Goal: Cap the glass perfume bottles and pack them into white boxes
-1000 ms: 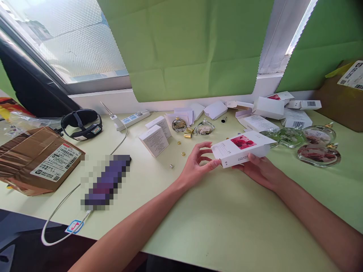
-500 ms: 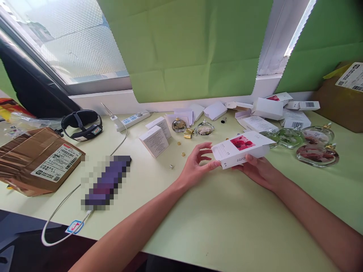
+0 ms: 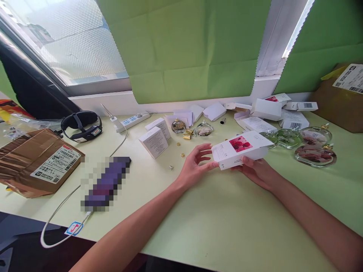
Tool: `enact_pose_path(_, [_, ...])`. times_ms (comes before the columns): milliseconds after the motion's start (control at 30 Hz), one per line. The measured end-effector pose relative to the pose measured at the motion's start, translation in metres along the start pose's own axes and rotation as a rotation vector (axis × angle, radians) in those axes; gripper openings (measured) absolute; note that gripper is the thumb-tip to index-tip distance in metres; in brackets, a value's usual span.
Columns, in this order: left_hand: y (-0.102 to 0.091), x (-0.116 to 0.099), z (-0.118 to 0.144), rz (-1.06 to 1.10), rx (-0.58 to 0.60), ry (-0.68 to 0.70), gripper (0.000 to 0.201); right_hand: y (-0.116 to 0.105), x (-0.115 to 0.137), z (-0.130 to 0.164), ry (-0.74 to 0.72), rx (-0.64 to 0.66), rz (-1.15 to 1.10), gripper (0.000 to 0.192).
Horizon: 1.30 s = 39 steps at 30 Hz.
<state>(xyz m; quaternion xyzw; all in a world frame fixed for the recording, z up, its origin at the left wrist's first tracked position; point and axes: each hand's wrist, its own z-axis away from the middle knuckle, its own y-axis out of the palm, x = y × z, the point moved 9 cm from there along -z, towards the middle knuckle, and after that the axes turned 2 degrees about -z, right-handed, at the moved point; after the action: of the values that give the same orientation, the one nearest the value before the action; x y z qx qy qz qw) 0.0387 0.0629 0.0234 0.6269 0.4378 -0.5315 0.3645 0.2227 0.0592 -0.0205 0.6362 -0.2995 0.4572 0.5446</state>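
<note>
A white carton with a red flower picture [image 3: 240, 145] is held tilted just above the table, its far-right flap standing out. My left hand [image 3: 197, 163] is at the carton's left end, thumb against the lower corner and fingers curved at the edge. From the right, my right hand [image 3: 258, 172] grips the carton's near side, with the thumb on top and the other fingers underneath, partly hidden. Behind and right of the carton lie flat glass bottles: a green one [image 3: 289, 138], a reddish one [image 3: 315, 155] and others, one partly covered by the carton.
Two white cartons [image 3: 154, 141] stand left of centre. Small bottles [image 3: 203, 129], gold caps [image 3: 187, 135] and a silver piece [image 3: 171, 167] lie nearby. Opened boxes [image 3: 266, 109] pile up by the wall. A phone [image 3: 107, 183], headset [image 3: 82, 126] and brown parcel [image 3: 39, 162] occupy the left.
The carton tips slightly in my hands, and my right thumb shifts a little left along its near edge. The whole view moves slightly; the other things stay in place.
</note>
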Motion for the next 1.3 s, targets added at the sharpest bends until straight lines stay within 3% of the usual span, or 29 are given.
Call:
enact_pose_path(300, [0.001, -0.002, 0.001, -0.054, 0.01, 0.022, 0.062, 0.007, 0.0, 0.003, 0.046, 0.045, 0.012, 0.05])
enact_pose_path(567, [0.012, -0.01, 0.004, -0.099, 0.108, 0.121, 0.054, 0.016, 0.007, 0.006, 0.097, 0.059, -0.029, 0.075])
enact_pose_path(733, [0.011, -0.005, 0.003, -0.079, 0.103, 0.089, 0.05, 0.011, 0.005, 0.006, 0.11, 0.022, -0.041, 0.072])
enact_pose_path(1100, [0.018, -0.004, 0.004, -0.047, 0.167, 0.07, 0.069, 0.01, -0.002, 0.011, 0.187, 0.1, -0.012, 0.064])
enact_pose_path(1300, [0.018, -0.006, 0.005, -0.081, 0.165, 0.069, 0.063, 0.015, 0.002, 0.011, 0.175, 0.122, -0.006, 0.061])
